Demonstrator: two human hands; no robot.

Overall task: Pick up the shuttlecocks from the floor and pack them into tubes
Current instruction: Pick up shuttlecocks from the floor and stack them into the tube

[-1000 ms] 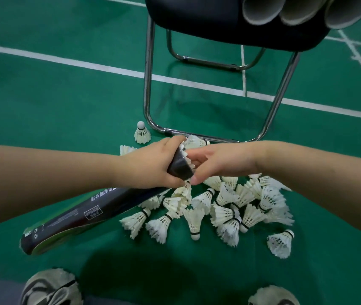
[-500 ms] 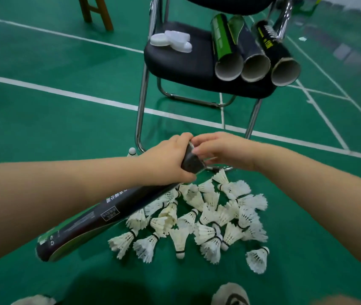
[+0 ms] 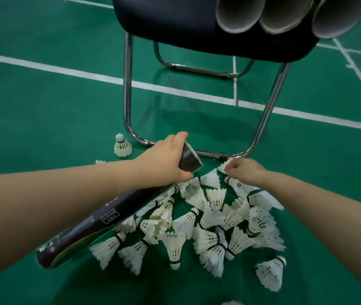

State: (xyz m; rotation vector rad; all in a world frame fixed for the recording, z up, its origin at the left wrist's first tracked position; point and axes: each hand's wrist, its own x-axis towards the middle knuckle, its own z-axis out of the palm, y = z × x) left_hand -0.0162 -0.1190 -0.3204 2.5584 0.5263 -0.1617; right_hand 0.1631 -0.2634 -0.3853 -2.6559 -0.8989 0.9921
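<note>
My left hand [image 3: 164, 160] grips a long black tube [image 3: 109, 219] near its open mouth; the tube slants down to the lower left. My right hand [image 3: 244, 170] is low over the far edge of a pile of white shuttlecocks [image 3: 210, 219] on the green floor, its fingers curled around the feathers of one shuttlecock [image 3: 224, 165]. A single shuttlecock [image 3: 122, 146] stands upright, cork up, to the left of the chair leg. Another shuttlecock [image 3: 271, 275] lies apart at the lower right.
A black chair [image 3: 175, 25] on chrome legs [image 3: 128, 89] stands right behind the pile. Three empty tubes [image 3: 239, 14] lie on its seat, mouths toward me. White court lines [image 3: 65, 70] cross the floor.
My right hand has left the tube's mouth and dropped to the right onto the pile, closing on a shuttlecock. The head view has tilted back down. My left hand keeps its hold on the tube.
</note>
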